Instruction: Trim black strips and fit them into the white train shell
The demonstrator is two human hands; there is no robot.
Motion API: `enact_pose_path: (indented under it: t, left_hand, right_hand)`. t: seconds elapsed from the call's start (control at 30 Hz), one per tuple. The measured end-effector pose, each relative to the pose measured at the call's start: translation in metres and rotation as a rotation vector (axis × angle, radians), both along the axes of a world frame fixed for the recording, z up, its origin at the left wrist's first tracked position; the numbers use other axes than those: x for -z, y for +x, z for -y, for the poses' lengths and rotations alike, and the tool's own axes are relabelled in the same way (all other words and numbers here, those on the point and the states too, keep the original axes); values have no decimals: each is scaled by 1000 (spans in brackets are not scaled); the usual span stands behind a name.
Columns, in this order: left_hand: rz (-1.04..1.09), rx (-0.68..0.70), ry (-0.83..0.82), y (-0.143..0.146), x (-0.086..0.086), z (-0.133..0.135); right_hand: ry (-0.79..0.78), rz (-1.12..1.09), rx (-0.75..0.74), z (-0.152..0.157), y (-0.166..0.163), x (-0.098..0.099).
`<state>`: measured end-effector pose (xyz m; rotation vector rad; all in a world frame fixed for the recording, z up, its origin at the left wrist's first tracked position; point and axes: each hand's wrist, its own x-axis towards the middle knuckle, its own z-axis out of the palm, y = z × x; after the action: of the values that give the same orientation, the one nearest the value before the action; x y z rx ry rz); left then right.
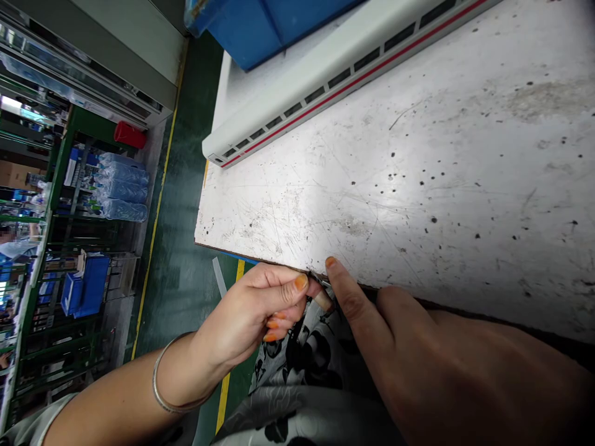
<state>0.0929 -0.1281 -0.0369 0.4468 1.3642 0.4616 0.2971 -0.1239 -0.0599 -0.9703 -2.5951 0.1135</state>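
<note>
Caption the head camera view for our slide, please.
Left hand holds a small tan-handled tool at a scuffed metal table's edge, right hand beside it.

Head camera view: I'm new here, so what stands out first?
Your eye goes first to the left hand pinching a tan-handled tool at the near edge of the scuffed white table, beside the right hand. Beyond them, a white train model with a red stripe lies along its far side.
</note>
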Motion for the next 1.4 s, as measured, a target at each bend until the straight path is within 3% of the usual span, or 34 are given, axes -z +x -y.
enact_pose_path:
  t: [0.3,0.73,0.9,1.27,1.4]
  left_hand:
    - [-15,-10,-9,0,0,1]
    - [31,-23,-1,0,0,1]
    - [33,-16,5,-1,1,2]
    - [35,-25,-1,-1,2,2]
    - [62,-57,-15,-2,3,1]
  right_hand:
    - [-138,-35,48,0,0,0]
    - [-12,-9,70,3,-3,1]
    - [28,3,8,3,-2,4]
    - [18,76,-25,4,-1,0]
    - [-12,44,63,9,-1,5]
